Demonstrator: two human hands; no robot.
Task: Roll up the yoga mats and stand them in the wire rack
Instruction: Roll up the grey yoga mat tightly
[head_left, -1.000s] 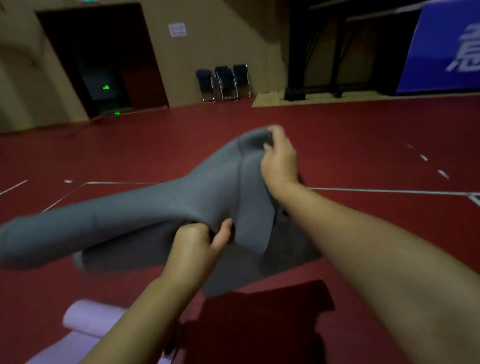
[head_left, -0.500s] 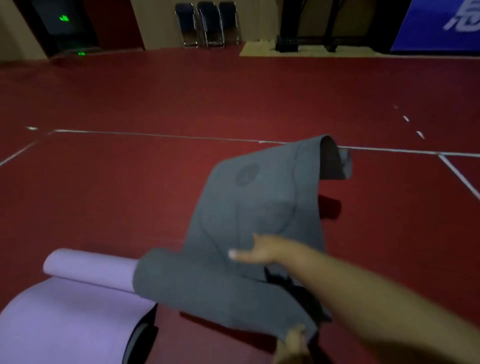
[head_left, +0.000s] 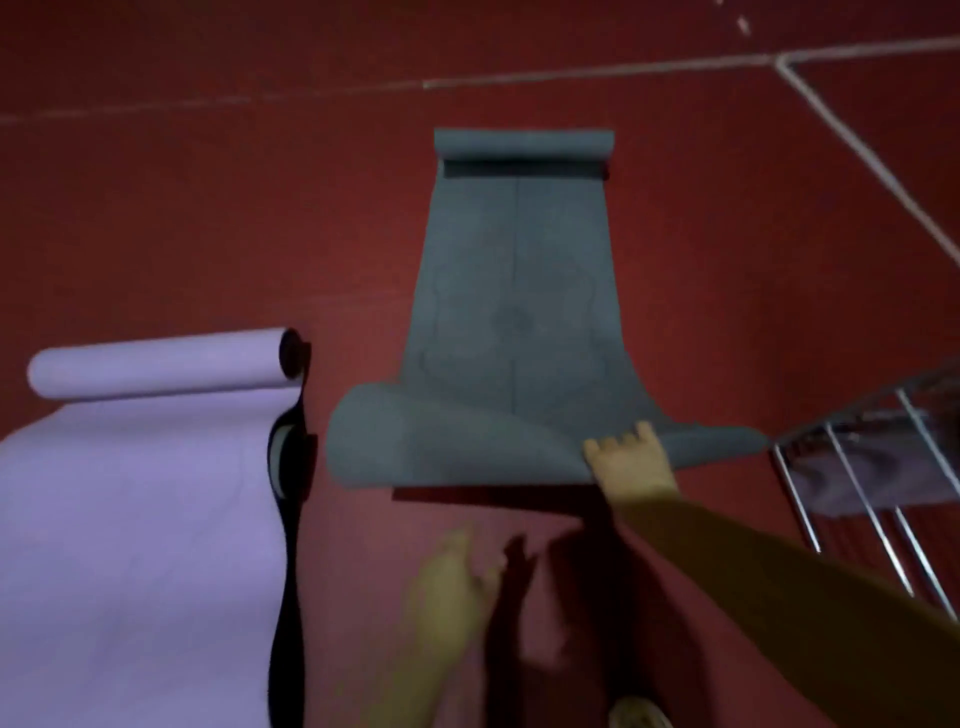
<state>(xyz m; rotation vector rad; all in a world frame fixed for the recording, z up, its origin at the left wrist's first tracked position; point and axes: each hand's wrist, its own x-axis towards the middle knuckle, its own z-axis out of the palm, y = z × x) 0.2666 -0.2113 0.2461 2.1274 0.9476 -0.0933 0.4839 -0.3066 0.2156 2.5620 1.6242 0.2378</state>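
Mats number two, grey mat (head_left: 514, 291) and purple mat (head_left: 140, 499); one wire rack (head_left: 872, 467).

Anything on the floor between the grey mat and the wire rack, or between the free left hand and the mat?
Nothing visible. The right hand already grips the near edge of the grey mat. Bare red floor separates it from the wire rack at right. The blurred left hand hovers over bare floor just short of the mat.
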